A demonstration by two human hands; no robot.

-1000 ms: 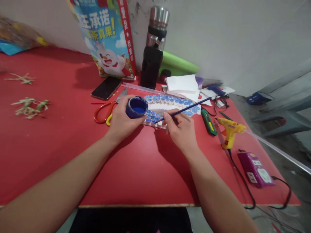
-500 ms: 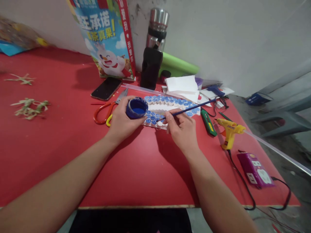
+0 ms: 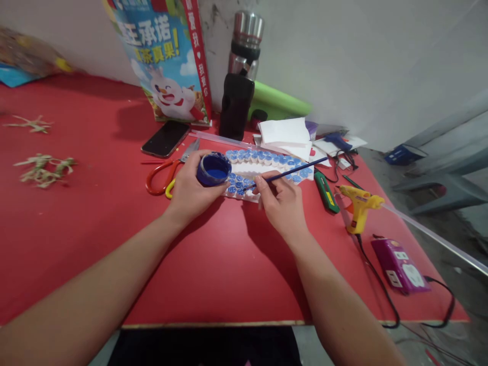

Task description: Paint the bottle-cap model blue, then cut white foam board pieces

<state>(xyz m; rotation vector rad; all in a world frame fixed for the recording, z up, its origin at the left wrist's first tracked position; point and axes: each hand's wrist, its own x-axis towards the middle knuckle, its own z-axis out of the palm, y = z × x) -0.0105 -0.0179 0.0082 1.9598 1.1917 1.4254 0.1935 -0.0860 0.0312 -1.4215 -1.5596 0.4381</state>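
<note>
My left hand (image 3: 190, 185) is closed around a small jar of blue paint (image 3: 214, 170), tilted so its open mouth shows. In my right hand (image 3: 280, 201) a slim blue paintbrush (image 3: 297, 171) is pinched near its bristles, the handle slanting up to the right. Beneath both hands lies a white piece (image 3: 247, 169) covered in rows of rosette-like bumps, many of them coloured blue. The brush tip is at the bumps of its near row, just right of the jar. My right fingers hide part of that row.
Left of the jar lie orange-handled scissors (image 3: 162, 178) and a phone (image 3: 165, 139). A green utility knife (image 3: 327, 193), a yellow glue gun (image 3: 358, 203) and a purple power box (image 3: 400, 267) sit at right. Behind stand a printed bag (image 3: 168, 66) and a steel flask (image 3: 246, 43).
My right hand and the brush have shifted slightly left, and the brush handle now lies at a slightly different angle. The jar stays in my left hand.
</note>
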